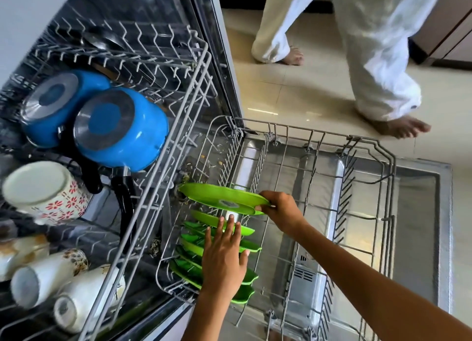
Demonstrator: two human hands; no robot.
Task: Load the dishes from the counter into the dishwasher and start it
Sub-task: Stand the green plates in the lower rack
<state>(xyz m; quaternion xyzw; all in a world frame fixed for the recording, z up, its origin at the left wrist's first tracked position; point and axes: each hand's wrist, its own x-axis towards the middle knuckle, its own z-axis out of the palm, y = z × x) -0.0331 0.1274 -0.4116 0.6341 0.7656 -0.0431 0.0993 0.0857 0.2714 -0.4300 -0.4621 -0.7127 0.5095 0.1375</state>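
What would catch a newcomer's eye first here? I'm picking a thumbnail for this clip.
Likely the row of bright green plastic plates standing in the grey wire lower rack, where the right hand holds one more green plate and the left hand lies flat on the row. Next, two glossy blue pots upturned in the upper rack, at left.

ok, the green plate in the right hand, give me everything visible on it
The green plate is bright lime, plastic-looking, round, with a raised rim and a grey round mark at the centre of the face turned to the camera. It is tilted, nearly edge-on, at the far end of the row of green plates standing in the lower rack. The right hand pinches its right edge. The left hand, fingers straight, rests on the plates behind it.
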